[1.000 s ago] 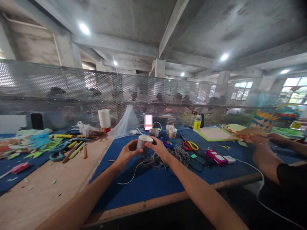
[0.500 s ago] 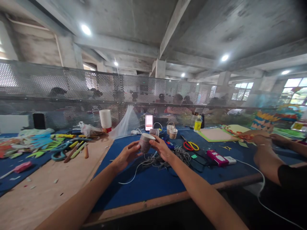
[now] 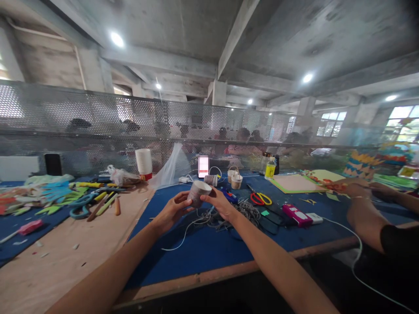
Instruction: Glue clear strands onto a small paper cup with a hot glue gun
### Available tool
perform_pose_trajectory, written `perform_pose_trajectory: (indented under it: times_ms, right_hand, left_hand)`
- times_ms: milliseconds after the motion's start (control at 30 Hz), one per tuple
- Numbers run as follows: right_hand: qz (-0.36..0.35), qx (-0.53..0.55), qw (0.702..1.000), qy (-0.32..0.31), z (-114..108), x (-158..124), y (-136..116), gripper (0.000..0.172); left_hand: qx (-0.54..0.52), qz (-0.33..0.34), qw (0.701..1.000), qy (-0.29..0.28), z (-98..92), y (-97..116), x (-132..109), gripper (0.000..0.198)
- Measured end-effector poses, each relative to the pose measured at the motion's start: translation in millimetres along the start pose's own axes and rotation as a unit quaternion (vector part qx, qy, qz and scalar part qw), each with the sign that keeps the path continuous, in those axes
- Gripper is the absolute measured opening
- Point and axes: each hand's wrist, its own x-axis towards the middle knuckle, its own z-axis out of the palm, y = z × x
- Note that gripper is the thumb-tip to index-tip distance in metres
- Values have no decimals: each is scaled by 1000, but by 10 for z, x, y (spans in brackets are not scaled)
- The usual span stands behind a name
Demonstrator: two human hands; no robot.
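Between my two hands is a paper cup (image 3: 197,196) with a greyish covering round its side and a white rim, tilted with its mouth up and to the right. My left hand (image 3: 173,210) grips it from the left, thumb and fingers on its side. From the right, my right hand (image 3: 220,202) holds it with the thumb near the rim. Just behind lies another grey-wrapped cup (image 3: 211,179) on its side. A tangle of grey cord (image 3: 245,214) sits on the blue mat right of the cup, beside my right wrist.
Red-and-yellow scissors (image 3: 261,199), two small cups with handles (image 3: 236,181) and a lit phone (image 3: 203,166) stand or lie beyond. A magenta box (image 3: 297,215) is at right, near a co-worker's arm (image 3: 365,213). Stacked paper cups (image 3: 144,161) and tools (image 3: 103,205) are left.
The cup has tilted further to the right between my hands, and my right thumb has shifted slightly lower on it. The things on the table stay where they were.
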Motion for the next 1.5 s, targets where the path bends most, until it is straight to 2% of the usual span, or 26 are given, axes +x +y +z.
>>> perform_pose_trajectory:
  times_ms: [267,433,567,733,833,967,1167,1500]
  right_hand:
    - [32,47,998,-2,-70,11,42,56]
    - [59,71,996,10,-102,25,42,61]
    - [61,78,995,20,-122,31,49,58]
    - [67,43,997,-3,-103,6,52,61]
    - [59,11,998,-14,-89,-9,44,61]
    - [22,-17,1000,-4,-81,0,45,62]
    - [17,-21,999,28,-94,31,65,61]
    - [50,17,998,31,-204,7,100,58]
  left_hand:
    - [5,-6,1000,-21,2,40,-32,41]
    - [-20,-13,999,-48,9,60,-25,45]
    - [-40,-16,997,-69,36,63,-37,47]
    - [-21,-48,997,-52,49,20,-34,38]
    - [-1,-18,1000,-11,41,-2,-15,38]
    - [42,8,999,32,57,0,-14,49]
    - [67,17,998,0,67,11,-34,51]
    - [54,10,998,-17,105,45,-56,48]
